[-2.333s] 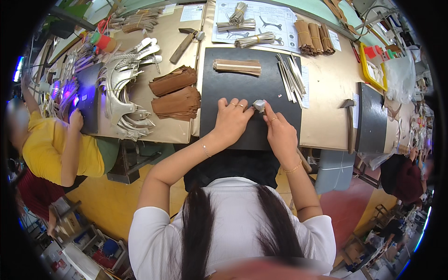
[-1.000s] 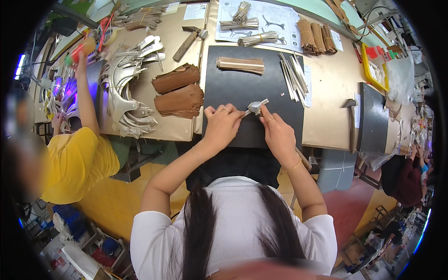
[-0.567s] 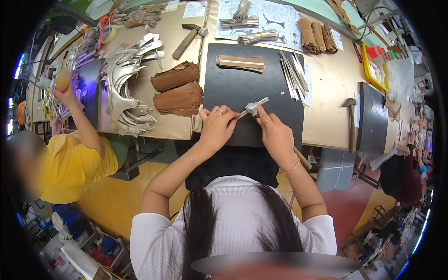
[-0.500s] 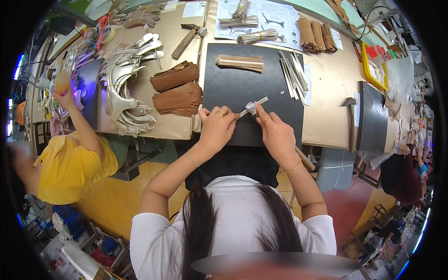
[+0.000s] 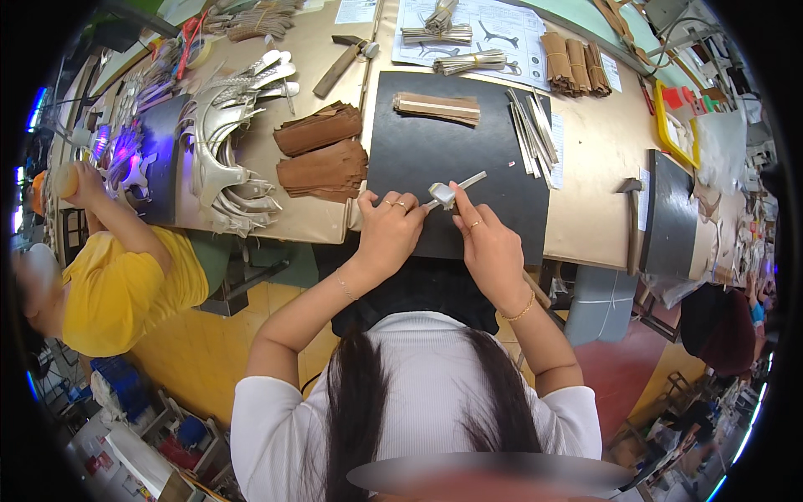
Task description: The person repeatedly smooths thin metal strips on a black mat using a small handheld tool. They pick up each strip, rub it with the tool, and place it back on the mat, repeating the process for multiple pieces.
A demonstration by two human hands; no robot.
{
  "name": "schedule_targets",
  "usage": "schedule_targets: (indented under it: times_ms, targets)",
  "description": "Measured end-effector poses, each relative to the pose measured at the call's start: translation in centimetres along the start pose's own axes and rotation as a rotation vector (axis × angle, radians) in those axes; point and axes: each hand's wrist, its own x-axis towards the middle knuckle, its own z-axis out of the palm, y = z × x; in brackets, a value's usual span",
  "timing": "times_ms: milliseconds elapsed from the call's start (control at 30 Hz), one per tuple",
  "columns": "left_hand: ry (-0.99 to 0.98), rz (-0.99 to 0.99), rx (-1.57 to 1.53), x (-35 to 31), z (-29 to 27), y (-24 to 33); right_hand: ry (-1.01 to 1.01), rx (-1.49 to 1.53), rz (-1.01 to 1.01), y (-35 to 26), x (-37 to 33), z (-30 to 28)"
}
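Pinching left hand (image 5: 390, 238): fingers gripping pale strip (image 5: 473, 178), aimed at two o'clock
Right hand (image 5: 492, 249): fingers touching grey block (image 5: 442, 196), grip unclear

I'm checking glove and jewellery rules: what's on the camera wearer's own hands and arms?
The left hand has two rings and, at the wrist, a fine bracelet; the right hand has one ring and a thicker gold-coloured bracelet. Both are ungloved. The sleeves are short and white.

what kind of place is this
Probably a small leather-goods workshop: stacks of cut brown pieces, bundles of pale strips and a wooden-handled hammer lie on a shared workbench.
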Motion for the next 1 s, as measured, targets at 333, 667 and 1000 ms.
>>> schedule_targets:
  times_ms: [333,667,1000]
  targets:
    - [0.037,0.033,-0.037,-0.5,0.2,-0.7,-0.036,-0.031,-0.015,-0.1,0.3,-0.3]
    - [0.059,0.001,-0.111,-0.9,0.5,-1.2,-0.077,-0.071,0.002,-0.4,0.5,0.3]
    - [0.118,0.042,-0.073,-1.2,0.8,-1.5,-0.050,-0.018,-0.007,-0.9,0.4,0.8]
